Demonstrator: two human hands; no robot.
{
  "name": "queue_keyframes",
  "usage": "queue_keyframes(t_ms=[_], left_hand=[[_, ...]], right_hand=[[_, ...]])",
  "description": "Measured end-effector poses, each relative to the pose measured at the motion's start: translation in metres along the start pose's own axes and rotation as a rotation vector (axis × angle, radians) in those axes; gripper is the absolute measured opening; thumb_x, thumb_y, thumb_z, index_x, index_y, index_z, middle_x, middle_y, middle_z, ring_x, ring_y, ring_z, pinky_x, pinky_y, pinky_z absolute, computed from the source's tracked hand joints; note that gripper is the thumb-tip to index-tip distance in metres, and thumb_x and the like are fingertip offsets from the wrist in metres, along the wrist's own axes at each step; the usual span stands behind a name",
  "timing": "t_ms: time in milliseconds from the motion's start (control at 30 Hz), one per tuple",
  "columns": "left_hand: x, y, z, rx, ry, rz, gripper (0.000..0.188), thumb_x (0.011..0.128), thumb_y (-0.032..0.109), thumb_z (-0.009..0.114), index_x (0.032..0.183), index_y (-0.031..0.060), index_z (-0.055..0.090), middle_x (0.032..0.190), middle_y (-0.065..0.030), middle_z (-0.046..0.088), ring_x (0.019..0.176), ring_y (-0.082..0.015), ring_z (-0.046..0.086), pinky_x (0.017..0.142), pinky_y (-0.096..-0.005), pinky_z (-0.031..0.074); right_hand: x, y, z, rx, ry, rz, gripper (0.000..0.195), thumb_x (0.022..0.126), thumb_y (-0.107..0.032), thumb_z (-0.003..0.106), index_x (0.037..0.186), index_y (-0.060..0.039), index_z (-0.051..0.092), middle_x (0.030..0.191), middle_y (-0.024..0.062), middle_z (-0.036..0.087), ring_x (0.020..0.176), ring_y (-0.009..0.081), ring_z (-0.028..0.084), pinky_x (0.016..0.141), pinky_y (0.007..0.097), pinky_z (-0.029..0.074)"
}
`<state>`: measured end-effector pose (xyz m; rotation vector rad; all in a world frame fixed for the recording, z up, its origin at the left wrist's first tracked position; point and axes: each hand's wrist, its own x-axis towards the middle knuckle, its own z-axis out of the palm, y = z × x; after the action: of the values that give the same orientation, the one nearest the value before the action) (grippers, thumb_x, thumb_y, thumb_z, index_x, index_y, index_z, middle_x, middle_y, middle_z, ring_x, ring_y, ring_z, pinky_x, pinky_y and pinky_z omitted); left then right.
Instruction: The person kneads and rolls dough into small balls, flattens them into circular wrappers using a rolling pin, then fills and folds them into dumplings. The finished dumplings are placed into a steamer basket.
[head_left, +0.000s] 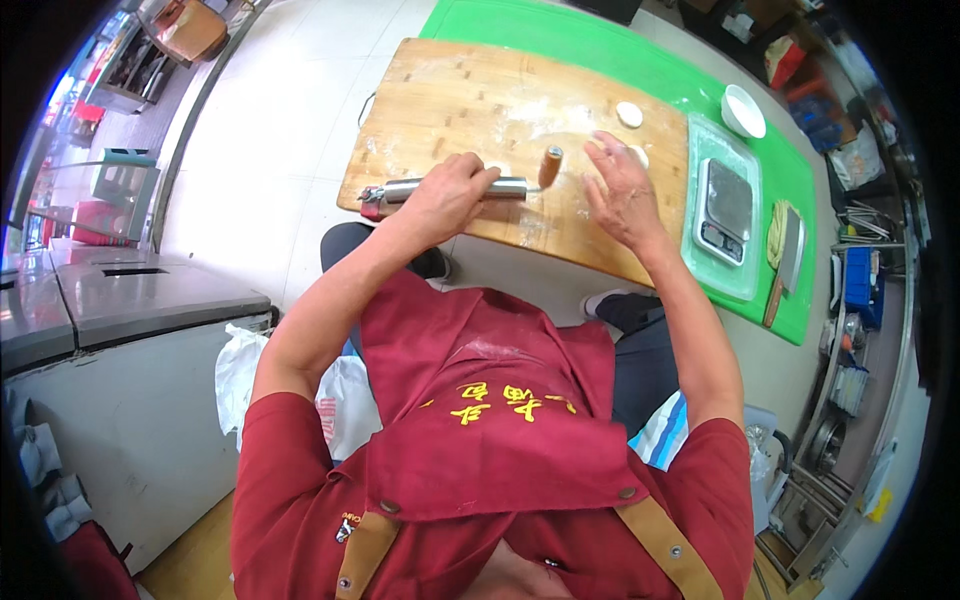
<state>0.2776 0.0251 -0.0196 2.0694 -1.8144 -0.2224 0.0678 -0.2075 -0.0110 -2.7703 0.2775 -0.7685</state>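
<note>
A steel cylinder (512, 187) with a wooden-handled crank (550, 166) lies along the near edge of a floured wooden board (420, 90). Its left end meets a red fitting (370, 206). My left hand (450, 191) lies across the cylinder with bent fingers; whether it grips is not clear. A small whitish piece shows just beyond its fingertips. Right of the crank, my right hand (622, 191) is over the board, its fingers apart and slightly blurred. One pale dough disc (640, 156) is partly hidden behind that hand; another dough disc (629, 114) lies farther back.
A green mat (525, 26) extends under the board. On its right side are a white bowl (742, 111), a digital scale (726, 210) in a translucent tray (694, 255), and a cleaver (787, 262) beside a yellowish cloth (775, 225). A metal-topped cabinet (157, 292) stands at left.
</note>
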Motion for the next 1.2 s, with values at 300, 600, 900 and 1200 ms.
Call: queue_keyframes(t_ms=[300, 600, 900, 1200], left_hand=[[0.036, -0.016, -0.001, -0.055, 0.077, 0.105, 0.049, 0.089, 0.014, 0.071, 0.136, 0.0058, 0.061, 0.133, -0.022, 0.06, 0.124, -0.0409, 0.057, 0.107, -0.0462, 0.048], [0.077, -0.049, -0.026, -0.113, -0.329, -0.119, 0.026, 0.085, 0.019, 0.074, 0.107, 0.0045, 0.073, 0.099, -0.0188, 0.074, 0.094, -0.036, 0.07, 0.083, -0.0445, 0.053], [0.081, -0.062, -0.025, -0.132, -0.403, -0.165, 0.023, 0.091, 0.016, 0.07, 0.111, 0.0038, 0.073, 0.097, -0.017, 0.074, 0.09, -0.0288, 0.069, 0.081, -0.0417, 0.052], [0.122, -0.111, -0.031, -0.295, -0.594, -0.246, 0.024, 0.095, 0.008, 0.059, 0.116, 0.0019, 0.069, 0.089, -0.0104, 0.069, 0.08, -0.0203, 0.061, 0.076, -0.0363, 0.052]], right_hand=[[-0.015, -0.074, 0.016, 0.695, -0.02, 0.446, 0.021, 0.094, -0.01, 0.066, 0.114, -0.0021, 0.064, 0.092, 0.0136, 0.069, 0.085, 0.0237, 0.069, 0.073, 0.0357, 0.055], [-0.002, -0.105, 0.035, 1.175, 0.073, 0.791, 0.026, 0.103, -0.018, 0.06, 0.088, 0.0021, 0.059, 0.079, 0.0071, 0.063, 0.072, 0.015, 0.068, 0.064, 0.0302, 0.057], [0.052, -0.081, 0.061, 1.195, 0.261, 0.855, 0.048, 0.107, -0.026, 0.044, 0.069, 0.0012, 0.051, 0.067, 0.0068, 0.053, 0.059, 0.0181, 0.063, 0.055, 0.0336, 0.06], [0.123, -0.049, 0.093, 1.303, 0.271, 0.699, 0.046, 0.104, -0.024, 0.045, 0.066, 0.0006, 0.049, 0.071, 0.0084, 0.052, 0.06, 0.0166, 0.056, 0.054, 0.0349, 0.063]])
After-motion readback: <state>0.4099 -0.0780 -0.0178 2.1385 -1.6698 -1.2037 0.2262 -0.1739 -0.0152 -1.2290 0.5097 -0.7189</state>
